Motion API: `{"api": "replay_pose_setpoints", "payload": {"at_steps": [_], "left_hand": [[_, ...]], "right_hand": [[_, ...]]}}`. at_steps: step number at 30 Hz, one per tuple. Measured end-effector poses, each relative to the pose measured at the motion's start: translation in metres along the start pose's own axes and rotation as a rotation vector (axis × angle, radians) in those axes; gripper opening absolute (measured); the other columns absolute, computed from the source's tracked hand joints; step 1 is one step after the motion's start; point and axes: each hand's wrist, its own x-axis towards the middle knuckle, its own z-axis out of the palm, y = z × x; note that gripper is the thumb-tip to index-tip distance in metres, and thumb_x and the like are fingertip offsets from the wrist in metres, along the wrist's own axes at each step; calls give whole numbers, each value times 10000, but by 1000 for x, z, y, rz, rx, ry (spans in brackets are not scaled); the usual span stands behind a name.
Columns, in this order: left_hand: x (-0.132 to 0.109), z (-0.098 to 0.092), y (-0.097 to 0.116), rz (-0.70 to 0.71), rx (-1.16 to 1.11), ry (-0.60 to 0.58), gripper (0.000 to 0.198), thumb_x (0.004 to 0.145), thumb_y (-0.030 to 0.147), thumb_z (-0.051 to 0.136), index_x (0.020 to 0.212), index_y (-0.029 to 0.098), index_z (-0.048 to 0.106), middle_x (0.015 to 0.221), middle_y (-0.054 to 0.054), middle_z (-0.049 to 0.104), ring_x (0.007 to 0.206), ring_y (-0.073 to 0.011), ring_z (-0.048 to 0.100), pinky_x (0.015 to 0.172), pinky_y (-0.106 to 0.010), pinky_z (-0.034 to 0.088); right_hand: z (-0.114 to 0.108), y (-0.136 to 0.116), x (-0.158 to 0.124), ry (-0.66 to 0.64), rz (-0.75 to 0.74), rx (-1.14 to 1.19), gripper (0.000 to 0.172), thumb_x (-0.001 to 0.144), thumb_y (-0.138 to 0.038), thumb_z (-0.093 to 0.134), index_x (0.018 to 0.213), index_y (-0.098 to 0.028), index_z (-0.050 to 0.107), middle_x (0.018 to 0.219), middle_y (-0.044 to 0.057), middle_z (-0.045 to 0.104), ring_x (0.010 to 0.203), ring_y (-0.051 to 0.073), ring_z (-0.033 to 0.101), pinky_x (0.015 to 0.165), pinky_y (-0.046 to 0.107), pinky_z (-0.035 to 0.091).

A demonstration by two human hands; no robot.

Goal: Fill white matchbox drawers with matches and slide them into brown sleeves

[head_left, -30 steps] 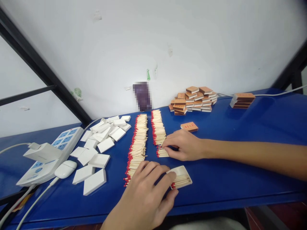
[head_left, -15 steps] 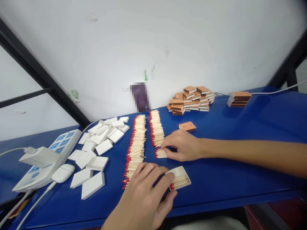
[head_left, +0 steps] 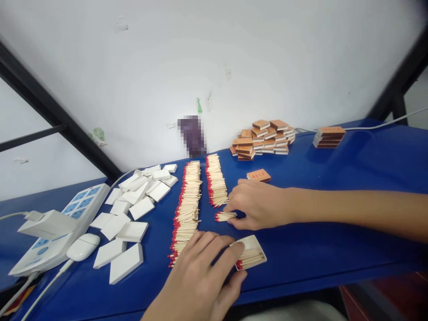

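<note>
**No legible print**

The lone orange matchbox (head_left: 258,175) just beyond the right hand (head_left: 259,205) bears dark marks too small to read. The matchbox pile (head_left: 264,139) farther beyond that hand and the power strip (head_left: 67,214) far to its left show nothing legible.

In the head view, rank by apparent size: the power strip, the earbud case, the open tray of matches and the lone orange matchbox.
1. power strip
2. earbud case and tray of matches: look alike.
3. lone matchbox, though it lies farther off, so unsure.
</note>
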Motion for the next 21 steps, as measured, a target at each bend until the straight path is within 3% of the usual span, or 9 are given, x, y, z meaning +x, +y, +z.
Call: {"api": "replay_pose_setpoints", "payload": {"at_steps": [8,13,21], "left_hand": [[0,-3,2,-17,-21,8,256,955,198,582,1208,181,547,1040,-59,689,876,-237,612,779,-398,531],[2,-3,3,-47,-24,28,224,950,209,592,1167,190,541,1046,-57,687,891,-232,618,788,-379,523],[-2,-2,1,-62,-43,15,196,924,191,636,1097,201,544,1058,-34,688,887,-228,595,792,-389,511]], "right_hand": [[-13,-5,-5,-111,-67,-114,250,933,-195,579,730,-143,714,793,73,680,643,153,486,617,308,277],[-11,-5,-5,-150,-28,-34,183,916,-140,570,793,-121,706,840,81,682,704,154,558,572,278,283],[-17,1,-6,-200,-9,38,102,843,-165,605,758,-137,653,836,55,666,672,136,539,535,257,273]]}}
